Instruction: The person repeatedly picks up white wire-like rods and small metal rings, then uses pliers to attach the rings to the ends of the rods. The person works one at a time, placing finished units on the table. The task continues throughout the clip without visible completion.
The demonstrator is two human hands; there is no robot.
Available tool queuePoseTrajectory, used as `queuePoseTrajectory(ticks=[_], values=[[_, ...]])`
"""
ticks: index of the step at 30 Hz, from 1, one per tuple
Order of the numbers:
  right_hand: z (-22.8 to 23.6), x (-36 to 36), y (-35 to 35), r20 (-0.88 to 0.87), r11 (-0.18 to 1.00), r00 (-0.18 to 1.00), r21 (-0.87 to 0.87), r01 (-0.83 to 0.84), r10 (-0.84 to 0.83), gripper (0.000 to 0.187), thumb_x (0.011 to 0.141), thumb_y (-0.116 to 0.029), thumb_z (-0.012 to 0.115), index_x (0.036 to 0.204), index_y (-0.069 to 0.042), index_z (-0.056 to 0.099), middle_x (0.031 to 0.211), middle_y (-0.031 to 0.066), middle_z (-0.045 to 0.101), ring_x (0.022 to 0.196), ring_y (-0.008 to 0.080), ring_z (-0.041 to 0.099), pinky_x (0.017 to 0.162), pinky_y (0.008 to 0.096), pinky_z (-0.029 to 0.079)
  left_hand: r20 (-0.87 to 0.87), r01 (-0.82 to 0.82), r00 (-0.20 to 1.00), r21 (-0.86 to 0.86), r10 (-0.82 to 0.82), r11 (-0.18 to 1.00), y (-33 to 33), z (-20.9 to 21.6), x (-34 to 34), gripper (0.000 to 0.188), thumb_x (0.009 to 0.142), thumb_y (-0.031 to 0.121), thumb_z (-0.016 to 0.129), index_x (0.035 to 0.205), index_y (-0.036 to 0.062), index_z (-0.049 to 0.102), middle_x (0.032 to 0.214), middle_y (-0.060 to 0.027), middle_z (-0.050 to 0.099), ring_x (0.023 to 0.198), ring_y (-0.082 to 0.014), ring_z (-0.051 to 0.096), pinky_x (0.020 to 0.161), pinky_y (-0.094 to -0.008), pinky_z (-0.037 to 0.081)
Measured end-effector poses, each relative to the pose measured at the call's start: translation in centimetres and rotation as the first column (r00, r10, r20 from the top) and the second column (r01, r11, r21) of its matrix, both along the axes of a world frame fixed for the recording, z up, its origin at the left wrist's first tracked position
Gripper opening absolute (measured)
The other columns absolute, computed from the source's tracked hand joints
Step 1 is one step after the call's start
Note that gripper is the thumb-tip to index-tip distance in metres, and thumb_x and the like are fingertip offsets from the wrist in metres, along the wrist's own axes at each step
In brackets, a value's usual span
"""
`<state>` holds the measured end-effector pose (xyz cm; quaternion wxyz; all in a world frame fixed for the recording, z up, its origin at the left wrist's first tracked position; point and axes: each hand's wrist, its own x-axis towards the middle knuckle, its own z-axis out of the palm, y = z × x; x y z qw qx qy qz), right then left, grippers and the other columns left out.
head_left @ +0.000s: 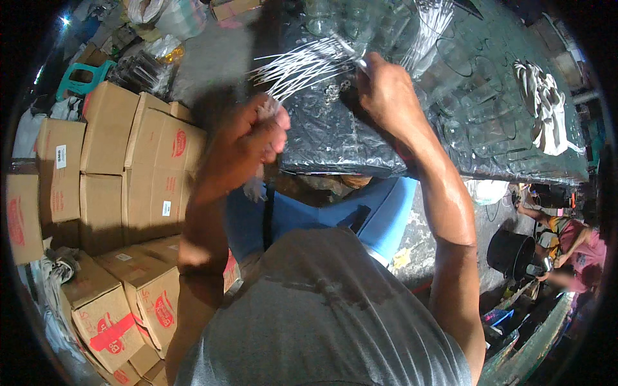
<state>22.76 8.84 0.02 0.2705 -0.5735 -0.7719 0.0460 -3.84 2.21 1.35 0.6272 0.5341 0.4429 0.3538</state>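
Observation:
A bundle of thin, stiff white strands, resembling candle wicks, stretches between my two hands above the table's near left corner. My left hand is closed around its lower left end, along with some crumpled clear plastic that hangs below the fingers. At the bundle's upper right end, the fingers of my right hand are closed at a shiny whitish piece; the fingers partly hide it and I cannot make out its kind. Small metal pieces lie on the black plastic-covered table beneath the bundle.
Clear glasses stand across the table. Another white strand bundle lies at the back, white gloves at the right. Cardboard boxes are stacked on my left. At far right another person is beside a black bucket.

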Motion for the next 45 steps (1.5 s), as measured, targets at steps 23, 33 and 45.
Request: queuePoseTrajectory(ticks=[23, 33, 45], values=[[3.1, 1.1, -8.8, -0.675, 0.952, 0.735, -0.260, -0.160, -0.061, 0.018, 0.093, -0.017, 0.073, 0.095, 0.000, 0.067, 0.074, -0.0025, 0.059, 0.070, 0.0071, 0.049, 0.064, 0.0266, 0.043, -0.140, 0.201, 0.968, -0.074, -0.209, 0.977, -6.2, -5.0, -3.0, 0.017, 0.098, 0.018, 0.063, 0.103, 0.0024, 0.066, 0.080, 0.0001, 0.061, 0.073, -0.0075, 0.054, 0.065, -0.0256, 0.045], [1.9, -1.0, -10.9, -0.647, 0.888, 0.761, -0.318, -0.333, 0.054, 0.014, 0.094, -0.014, 0.070, 0.093, -0.001, 0.066, 0.073, 0.0049, 0.063, 0.071, 0.0103, 0.055, 0.066, 0.0311, 0.046, -0.242, -0.050, 0.952, 0.481, 0.188, 0.875, -6.4, -0.9, 1.0, 0.015, 0.090, 0.010, 0.071, 0.101, -0.0005, 0.069, 0.089, -0.0105, 0.072, 0.079, -0.0154, 0.068, 0.069, -0.0305, 0.052], [-0.5, -1.8, -10.9, -0.915, 0.879, 0.392, -0.267, -0.396, -0.101, 0.015, 0.096, -0.005, 0.067, 0.108, 0.002, 0.066, 0.083, 0.0039, 0.068, 0.073, 0.0100, 0.062, 0.069, 0.0260, 0.051, -0.117, -0.074, 0.988, 0.235, 0.104, 0.969, -4.9, -1.3, 4.8, 0.011, 0.092, 0.007, 0.069, 0.095, -0.0038, 0.071, 0.083, -0.0068, 0.072, 0.075, -0.0076, 0.063, 0.066, -0.0248, 0.050]])
